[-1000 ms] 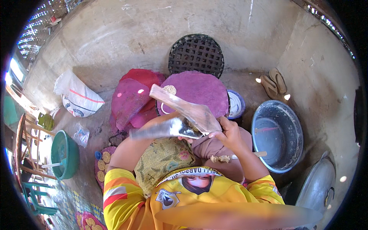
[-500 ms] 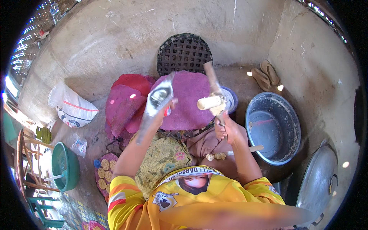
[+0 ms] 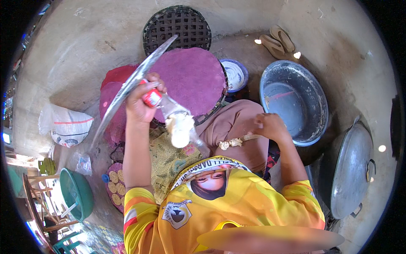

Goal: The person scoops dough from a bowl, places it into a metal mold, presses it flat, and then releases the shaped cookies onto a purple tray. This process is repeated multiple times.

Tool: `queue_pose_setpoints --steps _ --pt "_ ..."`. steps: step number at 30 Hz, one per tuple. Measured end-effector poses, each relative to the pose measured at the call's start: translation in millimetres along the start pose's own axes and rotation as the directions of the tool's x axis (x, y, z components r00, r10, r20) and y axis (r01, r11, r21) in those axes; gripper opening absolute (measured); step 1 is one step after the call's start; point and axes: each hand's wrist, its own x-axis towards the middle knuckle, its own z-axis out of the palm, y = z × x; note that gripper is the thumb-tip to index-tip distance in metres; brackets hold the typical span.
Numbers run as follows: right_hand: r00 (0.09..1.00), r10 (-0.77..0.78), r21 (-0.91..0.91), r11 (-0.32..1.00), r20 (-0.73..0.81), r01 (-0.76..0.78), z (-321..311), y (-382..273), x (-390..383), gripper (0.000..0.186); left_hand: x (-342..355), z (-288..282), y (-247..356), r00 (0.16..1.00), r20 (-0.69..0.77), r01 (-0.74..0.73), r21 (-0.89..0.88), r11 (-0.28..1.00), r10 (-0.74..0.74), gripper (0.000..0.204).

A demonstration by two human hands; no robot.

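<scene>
My left hand is raised and closed. Along it slants a long, thin silvery sheet, seen nearly edge-on and blurred. A small red-and-white piece shows at the fingers. A blurred dough-smeared stick points down from this hand, a pale rounded lump of dough on it. My right hand hovers over my right thigh, fingers loosely bent, nothing visible in them. Just below it, a second stick with dough at its end lies across my lap. A round purple cloth covers a basket in front.
Right of me stand a blue-grey basin and a large lidded metal pot. A bowl of white stuff, a woven tray and sandals lie beyond. Leftward are a sack, a green basin and dough rounds.
The dough-covered stick has gone from my right hand to my left. My right hand is empty over my thigh. The silvery sheet has turned edge-on, and the head view has shifted.
</scene>
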Motion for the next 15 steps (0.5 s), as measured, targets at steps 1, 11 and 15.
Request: queue_pose_setpoints --steps 1,11,15 --pt "1.0 0.008 -0.054 0.999 0.006 -0.007 3 7 -11 0.039 -5 -1 8 1.0 0.011 0.027 -0.021 0.999 -0.027 0.014" --pt "0.929 -0.086 0.653 0.734 0.36 -0.186 5 9 -23 0.029 -29 -2 14 0.998 -0.026 0.067 0.383 0.921 -0.061 0.032" --pt "0.942 -0.256 0.944 0.303 0.215 -0.134 -21 -38 -17 0.019 -41 5 12 0.992 0.049 0.109 0.19 0.976 -0.12 0.042"
